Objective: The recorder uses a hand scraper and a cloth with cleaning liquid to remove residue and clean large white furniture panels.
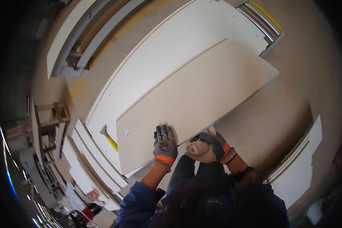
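My left hand [165, 144], in a grey work glove with an orange cuff, rests flat near the front edge of a beige board [193, 91], fingers stretched out and holding nothing. Just right of it, at the board's near edge, my right hand [216, 143] is closed around a beige rolled-up cloth [198, 148]. The roll's spiral end faces left, and some of the gloved fingers are hidden behind it. The board lies at a slant over a larger white panel [171, 41]. A small white label [126, 132] sits on the board's left end.
A yellow-handled tool [110, 140] with a grey head lies left of the board, partly covered by it. Long white strips [97, 155] lie at the lower left. A metal roller stand [260, 22] supports the far end. More panels [296, 163] lean at the right.
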`<act>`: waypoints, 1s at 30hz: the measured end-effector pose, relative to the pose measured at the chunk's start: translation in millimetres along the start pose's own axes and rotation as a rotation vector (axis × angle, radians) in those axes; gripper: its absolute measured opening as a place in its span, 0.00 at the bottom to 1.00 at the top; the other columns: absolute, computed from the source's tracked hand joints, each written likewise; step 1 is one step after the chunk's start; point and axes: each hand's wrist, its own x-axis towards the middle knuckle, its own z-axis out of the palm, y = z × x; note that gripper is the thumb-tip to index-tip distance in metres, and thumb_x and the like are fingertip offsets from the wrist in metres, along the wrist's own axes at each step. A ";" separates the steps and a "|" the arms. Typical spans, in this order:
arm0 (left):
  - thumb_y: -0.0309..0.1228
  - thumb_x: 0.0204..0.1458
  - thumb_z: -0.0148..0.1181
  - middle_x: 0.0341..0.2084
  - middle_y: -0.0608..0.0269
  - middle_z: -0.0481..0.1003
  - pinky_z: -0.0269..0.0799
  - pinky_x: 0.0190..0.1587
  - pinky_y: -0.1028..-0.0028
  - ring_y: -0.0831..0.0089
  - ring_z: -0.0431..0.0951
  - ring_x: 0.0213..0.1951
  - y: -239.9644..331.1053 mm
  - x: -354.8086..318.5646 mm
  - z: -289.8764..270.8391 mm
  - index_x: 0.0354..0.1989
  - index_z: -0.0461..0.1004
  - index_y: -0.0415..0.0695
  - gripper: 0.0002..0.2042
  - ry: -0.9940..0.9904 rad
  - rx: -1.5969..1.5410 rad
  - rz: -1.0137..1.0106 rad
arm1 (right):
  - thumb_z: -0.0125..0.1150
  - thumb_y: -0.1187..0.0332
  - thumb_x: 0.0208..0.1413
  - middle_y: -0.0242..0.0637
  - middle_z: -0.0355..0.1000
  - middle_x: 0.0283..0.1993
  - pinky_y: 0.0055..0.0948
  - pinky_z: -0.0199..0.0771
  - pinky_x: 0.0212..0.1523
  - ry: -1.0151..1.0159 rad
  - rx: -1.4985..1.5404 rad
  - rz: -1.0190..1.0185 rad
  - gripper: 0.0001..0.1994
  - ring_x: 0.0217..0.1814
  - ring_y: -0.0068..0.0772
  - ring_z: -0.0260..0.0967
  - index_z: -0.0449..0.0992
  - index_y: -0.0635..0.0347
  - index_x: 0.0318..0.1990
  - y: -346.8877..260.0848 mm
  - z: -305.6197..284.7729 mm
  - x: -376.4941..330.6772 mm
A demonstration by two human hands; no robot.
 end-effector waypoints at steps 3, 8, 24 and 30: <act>0.26 0.54 0.45 0.67 0.40 0.48 0.52 0.64 0.49 0.42 0.45 0.69 25.9 -6.2 25.7 0.65 0.51 0.35 0.28 0.066 -0.216 -0.020 | 0.74 0.46 0.31 0.56 0.64 0.47 0.44 0.66 0.50 -0.140 0.122 0.164 0.35 0.50 0.54 0.65 0.73 0.65 0.42 -15.7 -2.1 -24.9; 0.35 0.53 0.51 0.68 0.42 0.48 0.52 0.65 0.53 0.44 0.44 0.69 44.3 -3.0 75.1 0.66 0.50 0.37 0.33 0.139 -0.030 -0.008 | 0.60 0.49 0.52 0.52 0.68 0.52 0.44 0.68 0.58 -0.059 1.351 0.589 0.28 0.55 0.46 0.67 0.69 0.65 0.51 13.5 35.1 -17.6; 0.53 0.47 0.59 0.62 0.41 0.56 0.49 0.65 0.56 0.47 0.52 0.65 -134.2 3.0 159.1 0.61 0.55 0.32 0.42 0.432 -0.450 -0.682 | 0.43 0.32 0.55 0.51 0.63 0.58 0.48 0.72 0.57 0.252 1.669 0.864 0.39 0.58 0.51 0.65 0.64 0.60 0.58 215.1 74.0 -62.1; 0.62 0.47 0.54 0.66 0.47 0.53 0.44 0.68 0.59 0.56 0.48 0.69 -132.5 99.5 105.8 0.65 0.52 0.34 0.47 0.425 -0.207 -0.403 | 0.42 0.31 0.54 0.50 0.65 0.57 0.45 0.73 0.56 0.107 1.656 0.886 0.39 0.57 0.49 0.66 0.66 0.60 0.56 204.1 69.8 -57.4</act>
